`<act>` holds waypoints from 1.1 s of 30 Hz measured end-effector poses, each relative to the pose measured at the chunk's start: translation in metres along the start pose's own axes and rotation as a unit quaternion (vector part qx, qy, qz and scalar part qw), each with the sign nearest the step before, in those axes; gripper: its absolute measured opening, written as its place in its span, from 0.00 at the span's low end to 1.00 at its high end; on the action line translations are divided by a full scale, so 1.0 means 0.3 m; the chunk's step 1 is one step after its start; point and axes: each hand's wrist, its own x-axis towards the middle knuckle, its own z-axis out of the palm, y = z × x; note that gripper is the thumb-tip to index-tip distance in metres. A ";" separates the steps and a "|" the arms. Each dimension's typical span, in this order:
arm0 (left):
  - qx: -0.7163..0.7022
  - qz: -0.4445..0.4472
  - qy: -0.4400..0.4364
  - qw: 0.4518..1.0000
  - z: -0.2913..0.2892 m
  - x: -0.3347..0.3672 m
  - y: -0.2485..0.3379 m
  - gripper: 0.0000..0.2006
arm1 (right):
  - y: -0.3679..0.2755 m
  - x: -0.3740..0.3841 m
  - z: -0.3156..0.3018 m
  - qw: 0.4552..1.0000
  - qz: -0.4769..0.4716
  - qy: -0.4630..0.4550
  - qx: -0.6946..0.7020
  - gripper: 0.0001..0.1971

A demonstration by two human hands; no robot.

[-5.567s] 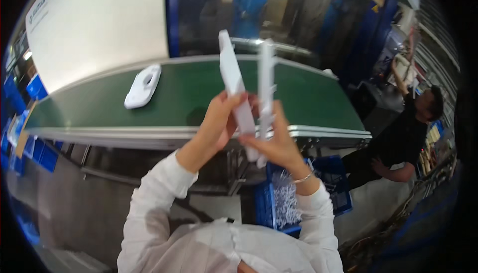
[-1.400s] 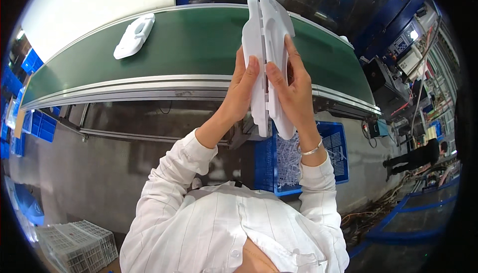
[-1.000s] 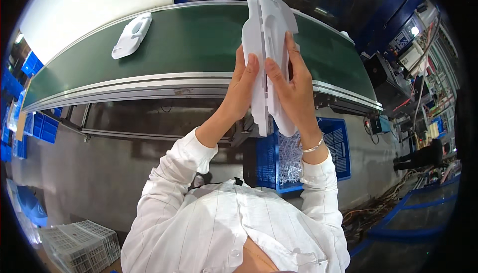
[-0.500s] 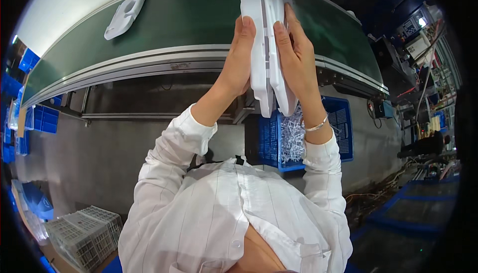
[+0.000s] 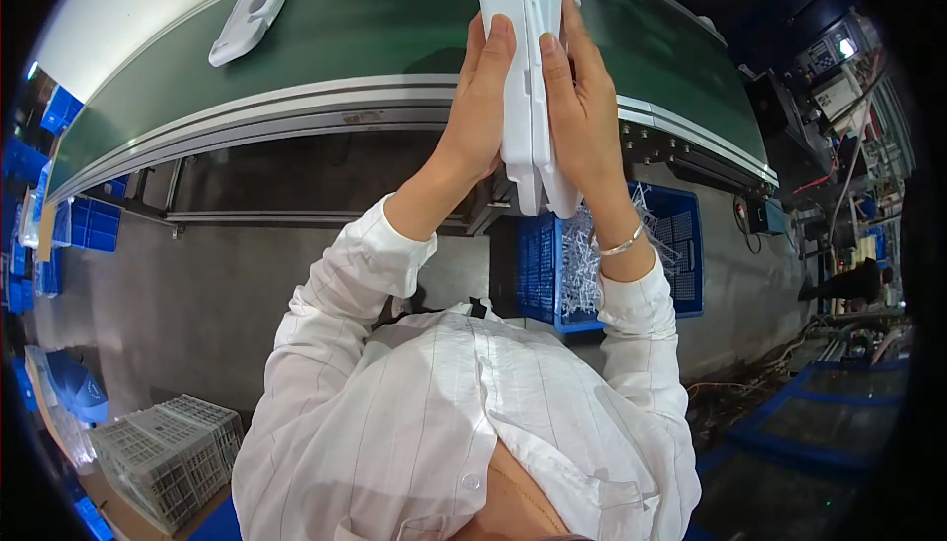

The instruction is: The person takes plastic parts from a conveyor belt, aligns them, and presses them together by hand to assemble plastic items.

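Observation:
Between my palms stands a white plastic case, made of two long halves that meet along a seam facing me. My left hand presses its left half, with the thumb lying along the side. On the right half lies my right hand, which wears a silver bracelet at the wrist. The far ends of the fingers are partly hidden behind the case. A similar white plastic part with an oval opening rests on the green belt, far to the left.
The belt's metal edge rail runs across under my forearms. Below it on the floor, a blue crate holds many thin white plastic pieces. A grey crate stands at lower left, with blue bins further up. Machinery fills the right side.
The gap between the two halves has narrowed to a thin seam as my hands came together. The case has shifted slightly away from me.

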 end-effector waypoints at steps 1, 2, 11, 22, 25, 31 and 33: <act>0.003 0.003 0.001 1.000 0.000 -0.002 -0.001 0.28 | -0.001 -0.007 0.009 1.000 0.016 0.000 0.006 0.29; 0.005 0.006 0.001 1.000 0.000 -0.005 -0.001 0.28 | -0.003 -0.014 0.016 0.999 0.032 0.000 0.011 0.28; 0.065 0.003 -0.017 0.998 -0.003 -0.009 0.013 0.24 | 0.040 -0.022 0.032 0.992 -0.055 0.061 -0.093 0.25; 0.066 -0.001 -0.019 0.998 -0.023 -0.006 0.032 0.25 | 0.025 0.022 -0.086 0.981 -0.115 0.085 -0.132 0.25; 0.070 -0.019 -0.041 0.997 -0.016 -0.015 0.028 0.25 | 0.100 0.064 -0.147 0.981 -0.054 0.174 -0.061 0.25; 0.041 -0.043 -0.018 0.998 -0.063 -0.008 0.010 0.29 | 0.129 0.076 -0.170 0.941 0.186 -0.040 0.281 0.14; 0.205 0.004 -0.016 0.979 -0.058 -0.003 0.014 0.29 | 0.146 0.069 -0.154 0.951 0.148 -0.020 0.272 0.14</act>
